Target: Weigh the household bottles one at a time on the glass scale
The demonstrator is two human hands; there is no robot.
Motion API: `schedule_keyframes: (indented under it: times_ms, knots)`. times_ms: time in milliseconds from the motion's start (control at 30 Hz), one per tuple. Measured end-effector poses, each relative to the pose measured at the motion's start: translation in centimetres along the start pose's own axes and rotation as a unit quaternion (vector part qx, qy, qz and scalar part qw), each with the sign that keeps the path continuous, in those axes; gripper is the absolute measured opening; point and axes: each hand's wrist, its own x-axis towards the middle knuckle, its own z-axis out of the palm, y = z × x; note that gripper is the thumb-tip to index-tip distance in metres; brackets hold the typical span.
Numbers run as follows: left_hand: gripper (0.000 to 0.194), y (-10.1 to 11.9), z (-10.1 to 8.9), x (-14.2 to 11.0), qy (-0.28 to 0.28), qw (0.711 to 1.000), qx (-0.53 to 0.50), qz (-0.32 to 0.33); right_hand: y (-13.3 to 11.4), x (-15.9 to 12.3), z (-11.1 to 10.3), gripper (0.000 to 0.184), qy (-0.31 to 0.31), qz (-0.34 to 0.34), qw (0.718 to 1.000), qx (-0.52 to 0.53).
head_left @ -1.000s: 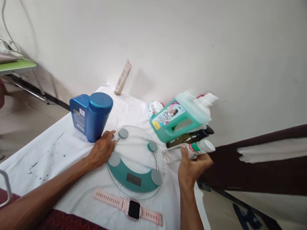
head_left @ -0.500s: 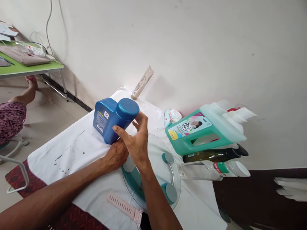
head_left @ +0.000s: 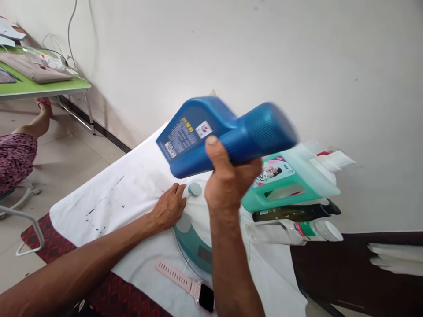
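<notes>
A blue bottle [head_left: 185,132] with a ribbed round cap is in my right hand [head_left: 228,180], thumb across its front. It is tilted, cap up to the right, and raised over the glass bathroom scale [head_left: 194,251]. My left hand [head_left: 168,207] is low at the left rim of the scale, its fingers bent closely over the edge beside a round foot. My right forearm and the bottle hide much of the scale. A pink-strapped smartwatch [head_left: 205,297] lies at the scale's near side.
A white cloth [head_left: 109,198] covers the table. On the right lie a green detergent jug [head_left: 291,185], a dark bottle [head_left: 291,212] and a clear bottle [head_left: 280,232]. A green table [head_left: 76,83] and a seated person's leg [head_left: 31,123] are at left.
My right hand has lifted the blue bottle up and to the right and tipped it over sideways. The bottle now covers most of the upright tube. My left hand stays near the scale's edge.
</notes>
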Motion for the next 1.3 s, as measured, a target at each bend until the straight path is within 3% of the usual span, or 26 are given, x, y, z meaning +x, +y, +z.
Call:
schedule_keyframes:
  times_ms: [67, 133, 300, 433, 600, 800, 933, 1100, 1200, 1300]
  knots:
    - [0.039, 0.2, -0.3, 0.0, -0.012, 1.000, 0.006, 0.001, -1.4, 0.6, -2.3, 0.042, 0.016, -0.050, 0.998, -0.034]
    - [0.039, 0.3, -0.5, 0.1, -0.020, 1.000, 0.012, 0.002, -2.2, 0.3, -5.0, 0.038, 0.031, -0.059, 0.996, -0.055]
    - [0.039, 0.0, -0.5, 0.3, -0.026, 0.999, 0.025, 0.003, -0.8, -3.6, -11.6, 0.032, 0.057, 0.029, 0.991, -0.115]
    - [0.039, 0.0, -0.7, 0.4, -0.028, 0.999, 0.034, -0.001, 1.2, -6.3, -14.9, 0.040, 0.097, 0.097, 0.983, -0.126]
    - [0.040, 0.4, -1.0, 0.4, -0.033, 0.999, 0.036, -0.006, 2.1, -7.2, -16.6, 0.052, 0.135, 0.117, 0.977, -0.115]
    - [0.039, 0.5, -1.3, 0.5, -0.030, 0.999, 0.026, 0.007, 2.7, -7.4, -17.7, 0.069, 0.087, 0.111, 0.986, -0.086]
    - [0.040, 0.5, -1.4, 0.5, -0.035, 0.999, 0.033, 0.002, 3.9, -8.9, -20.2, 0.063, 0.110, 0.085, 0.989, -0.043]
    - [0.040, 0.7, -1.6, 0.7, -0.045, 0.998, 0.037, 0.002, 5.7, -13.3, -23.5, 0.056, 0.210, 0.131, 0.951, -0.183]
    - [0.041, 0.8, -1.7, 0.8, -0.052, 0.998, 0.045, -0.002, 6.3, -15.1, -24.1, 0.056, 0.220, 0.155, 0.932, -0.244]
    - [0.042, 0.8, -1.6, 0.9, -0.052, 0.997, 0.057, -0.007, 6.6, -15.1, -24.1, 0.058, 0.207, 0.178, 0.932, -0.236]
